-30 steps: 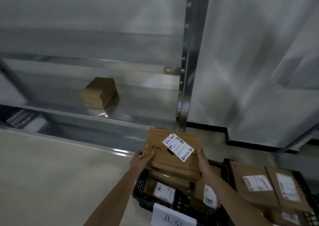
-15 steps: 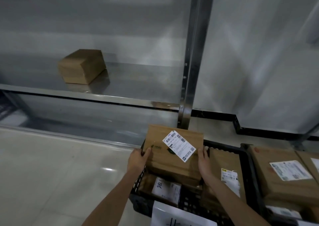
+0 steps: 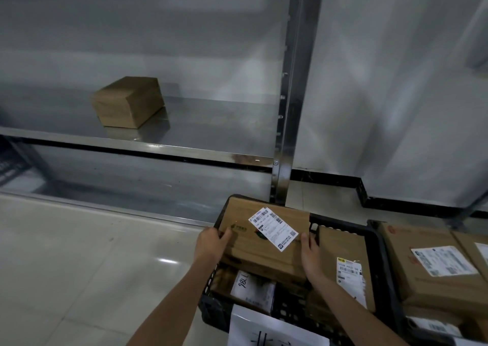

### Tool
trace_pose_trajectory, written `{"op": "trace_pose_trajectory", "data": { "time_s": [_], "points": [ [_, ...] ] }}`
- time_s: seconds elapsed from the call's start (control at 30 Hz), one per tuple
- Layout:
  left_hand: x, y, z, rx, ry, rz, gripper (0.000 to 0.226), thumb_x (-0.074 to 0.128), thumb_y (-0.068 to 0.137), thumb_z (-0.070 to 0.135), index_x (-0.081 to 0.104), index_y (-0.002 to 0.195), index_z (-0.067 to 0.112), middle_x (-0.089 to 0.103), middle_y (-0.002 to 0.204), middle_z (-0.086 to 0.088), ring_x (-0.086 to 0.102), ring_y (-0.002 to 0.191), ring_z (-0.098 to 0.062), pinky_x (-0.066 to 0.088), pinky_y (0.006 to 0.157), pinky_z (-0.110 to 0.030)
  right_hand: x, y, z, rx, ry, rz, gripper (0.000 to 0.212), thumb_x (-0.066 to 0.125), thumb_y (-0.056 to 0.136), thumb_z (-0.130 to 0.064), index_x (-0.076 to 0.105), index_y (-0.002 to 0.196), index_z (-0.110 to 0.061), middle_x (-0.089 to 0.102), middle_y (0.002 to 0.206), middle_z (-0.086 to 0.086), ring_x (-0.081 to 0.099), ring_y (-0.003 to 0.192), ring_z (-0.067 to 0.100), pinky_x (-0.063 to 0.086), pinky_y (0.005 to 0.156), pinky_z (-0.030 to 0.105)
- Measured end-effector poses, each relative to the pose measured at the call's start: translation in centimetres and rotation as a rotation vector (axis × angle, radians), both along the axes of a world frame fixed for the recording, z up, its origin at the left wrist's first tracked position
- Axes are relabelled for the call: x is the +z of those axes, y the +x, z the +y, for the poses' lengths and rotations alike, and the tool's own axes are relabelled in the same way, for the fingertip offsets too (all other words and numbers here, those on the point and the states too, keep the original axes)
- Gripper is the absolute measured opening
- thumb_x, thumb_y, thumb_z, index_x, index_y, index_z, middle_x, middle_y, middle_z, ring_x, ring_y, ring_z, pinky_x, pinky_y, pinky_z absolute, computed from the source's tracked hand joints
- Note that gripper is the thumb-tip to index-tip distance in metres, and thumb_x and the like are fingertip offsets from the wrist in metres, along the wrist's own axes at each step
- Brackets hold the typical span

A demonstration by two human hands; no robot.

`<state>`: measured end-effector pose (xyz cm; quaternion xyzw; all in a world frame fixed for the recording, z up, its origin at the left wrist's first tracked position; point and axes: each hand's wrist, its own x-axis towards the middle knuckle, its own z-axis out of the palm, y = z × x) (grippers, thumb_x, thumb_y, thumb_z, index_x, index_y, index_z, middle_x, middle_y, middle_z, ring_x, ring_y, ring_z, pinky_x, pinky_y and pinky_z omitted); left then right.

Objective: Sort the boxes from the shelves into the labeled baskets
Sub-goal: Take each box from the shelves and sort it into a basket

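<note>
Head view: left hand (image 3: 211, 245), right hand (image 3: 311, 256) grip labelled box (image 3: 250, 253) by sides; box over black basket (image 3: 340, 225)

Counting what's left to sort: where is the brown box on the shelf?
In the head view, the plain box sits left of centre on the steel shelf, well left of the upright post and beyond the black basket.

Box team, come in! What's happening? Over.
Left hand, right hand grip the labeled box. Low over black basket, other boxes underneath. One small box on shelf.
</note>
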<state>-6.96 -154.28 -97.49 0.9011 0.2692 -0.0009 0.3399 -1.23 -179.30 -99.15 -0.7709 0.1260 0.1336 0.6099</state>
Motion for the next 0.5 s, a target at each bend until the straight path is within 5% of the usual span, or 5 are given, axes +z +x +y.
{"op": "trace_pose_trajectory", "data": {
  "time_s": [0.07,0.2,0.37,0.43,0.5],
  "points": [
    [0.0,0.4,0.0,-0.026,0.071,-0.017,0.032,0.054,0.098,0.045,0.064,0.101,0.015,0.06,0.101,-0.005,0.065,0.088,-0.021,0.057,0.085,-0.036,0.2,0.2,0.2,-0.006,-0.006,-0.033,0.055,0.031,0.106,-0.042,0.028,0.154,-0.016,0.053,0.141,0.016,0.052,0.126,0.034,0.039,0.105,0.042],
    [-0.4,1.4,0.5,-0.041,0.145,-0.033,0.029,0.054,0.1,0.041,0.067,0.103,0.015,0.061,0.102,-0.004,0.062,0.091,-0.02,0.056,0.088,-0.037,-0.4,0.4,0.4,0.031,-0.087,-0.043,0.057,0.026,0.106,-0.044,0.015,0.158,-0.025,0.05,0.144,0.014,0.05,0.127,0.036,0.036,0.108,0.044],
    [-2.0,2.6,0.5,0.011,0.164,-0.049,0.037,0.045,0.104,0.041,0.061,0.124,0.014,0.056,0.121,-0.007,0.053,0.115,-0.021,0.048,0.1,-0.036,-1.6,0.3,0.6,0.084,-0.215,-0.109,0.056,0.023,0.107,-0.043,-0.005,0.155,-0.041,0.059,0.131,0.019,0.06,0.108,0.038,0.041,0.088,0.035],
    [-2.3,2.6,0.4,-0.024,0.265,-0.054,0.04,0.041,0.106,0.039,0.054,0.137,0.016,0.052,0.134,-0.005,0.047,0.125,-0.021,0.042,0.105,-0.034,-2.4,0.6,0.7,0.086,-0.23,-0.136,0.056,0.024,0.106,-0.044,-0.007,0.153,-0.048,0.054,0.14,0.016,0.055,0.118,0.038,0.04,0.099,0.037],
    [-2.8,2.5,0.4,-0.135,0.361,-0.059,0.046,0.035,0.108,0.034,0.035,0.153,0.024,0.037,0.155,0.0,0.033,0.142,-0.021,0.031,0.115,-0.036,-3.3,0.9,0.8,0.116,-0.321,-0.235,0.056,0.023,0.107,-0.042,-0.008,0.153,-0.046,0.021,0.163,0.005,0.026,0.146,0.031,0.017,0.121,0.044]
  ]
}}
